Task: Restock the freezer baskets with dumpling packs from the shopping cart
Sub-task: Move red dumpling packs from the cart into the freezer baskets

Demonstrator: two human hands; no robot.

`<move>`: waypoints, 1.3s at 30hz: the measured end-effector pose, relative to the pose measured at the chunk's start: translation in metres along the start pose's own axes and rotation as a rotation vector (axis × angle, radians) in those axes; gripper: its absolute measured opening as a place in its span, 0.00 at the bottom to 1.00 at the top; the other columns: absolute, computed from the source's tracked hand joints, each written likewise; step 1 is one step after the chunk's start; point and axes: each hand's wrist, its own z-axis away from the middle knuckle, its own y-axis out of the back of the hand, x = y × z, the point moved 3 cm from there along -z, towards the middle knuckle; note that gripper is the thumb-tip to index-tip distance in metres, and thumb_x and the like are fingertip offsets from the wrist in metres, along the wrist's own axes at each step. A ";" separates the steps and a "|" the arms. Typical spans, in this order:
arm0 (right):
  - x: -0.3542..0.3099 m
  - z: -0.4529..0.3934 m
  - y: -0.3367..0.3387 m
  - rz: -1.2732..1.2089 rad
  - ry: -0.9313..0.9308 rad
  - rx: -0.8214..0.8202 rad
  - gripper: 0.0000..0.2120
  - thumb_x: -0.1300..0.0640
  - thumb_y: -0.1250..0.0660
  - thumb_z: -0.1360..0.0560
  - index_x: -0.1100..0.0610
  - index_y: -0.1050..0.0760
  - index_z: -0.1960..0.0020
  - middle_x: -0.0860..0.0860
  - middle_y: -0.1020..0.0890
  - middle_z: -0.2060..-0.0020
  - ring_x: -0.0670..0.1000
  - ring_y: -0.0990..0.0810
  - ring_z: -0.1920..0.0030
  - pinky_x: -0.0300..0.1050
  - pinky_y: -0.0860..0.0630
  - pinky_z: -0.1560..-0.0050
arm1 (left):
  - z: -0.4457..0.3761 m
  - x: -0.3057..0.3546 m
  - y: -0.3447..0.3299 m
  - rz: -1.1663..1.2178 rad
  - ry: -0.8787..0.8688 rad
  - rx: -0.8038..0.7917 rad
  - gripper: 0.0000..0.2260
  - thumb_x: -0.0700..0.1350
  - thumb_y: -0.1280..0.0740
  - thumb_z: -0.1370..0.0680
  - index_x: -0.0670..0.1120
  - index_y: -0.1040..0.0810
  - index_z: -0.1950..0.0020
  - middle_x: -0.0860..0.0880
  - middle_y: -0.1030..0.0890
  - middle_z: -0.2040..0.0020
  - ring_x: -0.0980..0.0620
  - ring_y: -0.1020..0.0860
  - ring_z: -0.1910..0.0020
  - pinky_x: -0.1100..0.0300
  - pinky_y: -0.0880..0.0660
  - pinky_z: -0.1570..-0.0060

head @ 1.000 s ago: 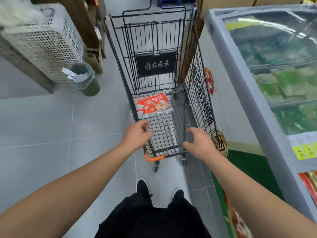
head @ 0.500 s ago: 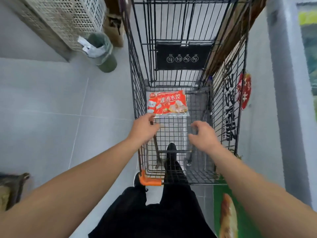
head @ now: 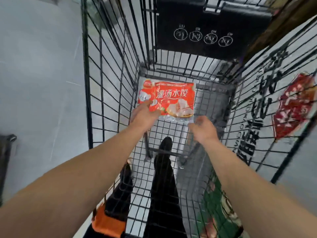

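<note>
Cart [head: 109,69] nearly bare, that's the story here: one red dumpling pack [head: 169,98] lies flat on the wire floor at the far end, and it's the only pack you can see in there. So by the look of it you're down to the last one, though no freezer basket is in shot, so how much has been stocked can't be judged. This pack has yet to be lifted and carried over. Now your arms: both reach down and forward into the cart, forearms running side by side. Your left hand [head: 144,114] is at the pack's near left corner, fingers extended and laid on the wrapper, not clamped round it. Your right hand [head: 203,128] hangs just at the near right edge, fingers loosely curled with the tips close to the clear plastic margin; whether they're pinching it, you can't tell. The pack sits flat, not raised.
</note>
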 end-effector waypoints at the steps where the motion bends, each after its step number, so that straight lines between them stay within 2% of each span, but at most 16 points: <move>1: 0.000 -0.015 -0.004 -0.067 -0.047 0.008 0.14 0.50 0.32 0.24 0.56 0.26 0.42 0.50 0.21 0.47 0.56 0.21 0.46 0.52 0.23 0.41 | -0.015 -0.001 -0.005 -0.033 0.007 0.001 0.32 0.64 0.33 0.29 0.54 0.29 0.26 0.50 0.24 0.30 0.47 0.27 0.32 0.55 0.32 0.31; 4: -0.002 -0.058 -0.018 -0.107 -0.084 0.043 0.06 0.53 0.33 0.24 0.54 0.27 0.54 0.56 0.21 0.54 0.57 0.22 0.51 0.51 0.26 0.47 | -0.054 -0.010 -0.027 -0.186 -0.077 0.016 0.29 0.63 0.33 0.28 0.52 0.27 0.30 0.49 0.21 0.37 0.46 0.23 0.39 0.50 0.25 0.37; 6: -0.002 -0.079 -0.029 -0.145 -0.102 0.071 0.07 0.54 0.33 0.24 0.57 0.25 0.52 0.56 0.22 0.58 0.57 0.24 0.53 0.50 0.27 0.51 | -0.072 -0.016 -0.040 -0.398 -0.186 0.075 0.27 0.61 0.35 0.25 0.50 0.29 0.30 0.46 0.23 0.36 0.44 0.24 0.38 0.47 0.26 0.36; 8: -0.002 -0.093 -0.037 -0.178 -0.133 0.123 0.12 0.53 0.32 0.24 0.59 0.24 0.45 0.56 0.19 0.52 0.57 0.21 0.48 0.48 0.26 0.49 | -0.077 -0.025 -0.054 -0.549 -0.185 0.050 0.32 0.60 0.36 0.24 0.52 0.39 0.23 0.42 0.36 0.23 0.39 0.37 0.25 0.41 0.39 0.26; 10: -0.002 -0.103 -0.039 -0.160 -0.162 0.184 0.15 0.52 0.32 0.24 0.59 0.23 0.41 0.56 0.18 0.45 0.58 0.20 0.44 0.47 0.27 0.50 | -0.076 -0.035 -0.068 -0.525 -0.145 -0.005 0.38 0.56 0.35 0.23 0.53 0.52 0.19 0.45 0.54 0.18 0.37 0.55 0.20 0.40 0.52 0.22; 13: 0.011 -0.101 -0.036 -0.147 -0.205 0.217 0.10 0.55 0.33 0.25 0.59 0.20 0.47 0.58 0.16 0.49 0.60 0.19 0.46 0.50 0.25 0.48 | -0.061 -0.039 -0.082 -0.553 -0.182 -0.021 0.40 0.54 0.35 0.22 0.53 0.57 0.18 0.47 0.60 0.18 0.39 0.59 0.20 0.40 0.53 0.22; 16: 0.038 -0.083 -0.032 -0.054 -0.284 0.168 0.10 0.58 0.34 0.23 0.62 0.21 0.46 0.59 0.19 0.50 0.61 0.20 0.44 0.48 0.27 0.51 | -0.046 -0.038 -0.088 -0.533 -0.256 -0.033 0.32 0.54 0.36 0.21 0.52 0.45 0.19 0.48 0.50 0.18 0.41 0.52 0.21 0.41 0.49 0.22; 19: 0.051 -0.077 -0.032 -0.032 -0.371 0.115 0.12 0.57 0.34 0.23 0.63 0.23 0.44 0.58 0.20 0.49 0.61 0.20 0.44 0.48 0.28 0.52 | -0.054 -0.028 -0.078 -0.451 -0.311 0.097 0.23 0.53 0.37 0.21 0.48 0.31 0.27 0.45 0.34 0.26 0.42 0.37 0.27 0.47 0.39 0.26; 23: 0.050 -0.087 -0.029 -0.198 -0.475 0.266 0.22 0.54 0.35 0.25 0.65 0.28 0.35 0.59 0.23 0.38 0.60 0.22 0.42 0.50 0.28 0.49 | -0.101 -0.017 -0.052 -0.095 -0.085 0.196 0.20 0.45 0.38 0.19 0.41 0.31 0.27 0.40 0.29 0.30 0.41 0.30 0.32 0.51 0.32 0.33; 26: 0.052 -0.091 -0.033 -0.412 -0.460 0.341 0.15 0.55 0.34 0.24 0.59 0.28 0.39 0.54 0.20 0.45 0.55 0.23 0.52 0.47 0.28 0.51 | -0.124 -0.016 -0.047 0.007 0.100 0.202 0.16 0.45 0.38 0.18 0.37 0.26 0.34 0.38 0.22 0.37 0.39 0.25 0.37 0.54 0.29 0.43; 28: 0.051 -0.091 -0.032 -0.438 -0.398 0.333 0.05 0.55 0.36 0.22 0.55 0.25 0.48 0.53 0.17 0.56 0.54 0.23 0.59 0.41 0.27 0.58 | -0.123 -0.016 -0.048 0.038 0.139 0.195 0.13 0.45 0.37 0.19 0.35 0.21 0.45 0.37 0.19 0.45 0.37 0.21 0.44 0.52 0.26 0.49; 30: 0.045 -0.083 -0.024 -0.431 -0.344 0.334 0.04 0.57 0.37 0.20 0.54 0.25 0.53 0.49 0.20 0.65 0.53 0.23 0.62 0.38 0.32 0.65 | -0.113 -0.017 -0.046 0.119 0.152 0.178 0.10 0.45 0.35 0.21 0.39 0.20 0.53 0.41 0.18 0.54 0.40 0.20 0.51 0.53 0.24 0.54; 32: 0.045 -0.070 -0.017 -0.428 -0.311 0.374 0.04 0.57 0.36 0.21 0.53 0.25 0.53 0.50 0.21 0.60 0.54 0.22 0.57 0.41 0.30 0.60 | -0.093 -0.019 -0.041 0.245 0.165 0.173 0.08 0.45 0.32 0.22 0.46 0.23 0.60 0.49 0.21 0.62 0.47 0.20 0.58 0.57 0.23 0.55; 35: 0.046 -0.032 -0.013 -0.409 -0.326 0.400 0.04 0.57 0.36 0.22 0.55 0.23 0.49 0.53 0.18 0.52 0.56 0.21 0.52 0.50 0.22 0.52 | -0.053 -0.023 -0.030 0.372 0.166 0.145 0.10 0.44 0.29 0.24 0.50 0.24 0.64 0.52 0.21 0.62 0.50 0.19 0.59 0.55 0.20 0.52; 37: 0.048 -0.002 -0.011 -0.405 -0.315 0.411 0.05 0.56 0.35 0.22 0.55 0.22 0.52 0.54 0.17 0.52 0.58 0.20 0.51 0.54 0.21 0.46 | -0.025 -0.026 -0.018 0.415 0.173 0.144 0.09 0.45 0.27 0.25 0.51 0.24 0.63 0.50 0.19 0.57 0.49 0.18 0.56 0.51 0.19 0.48; 39: 0.046 0.037 -0.004 -0.436 -0.297 0.434 0.06 0.56 0.35 0.23 0.53 0.23 0.58 0.54 0.17 0.54 0.57 0.20 0.51 0.55 0.21 0.45 | 0.006 -0.024 -0.004 0.464 0.148 0.127 0.04 0.45 0.27 0.26 0.48 0.20 0.59 0.48 0.17 0.52 0.50 0.18 0.55 0.49 0.18 0.48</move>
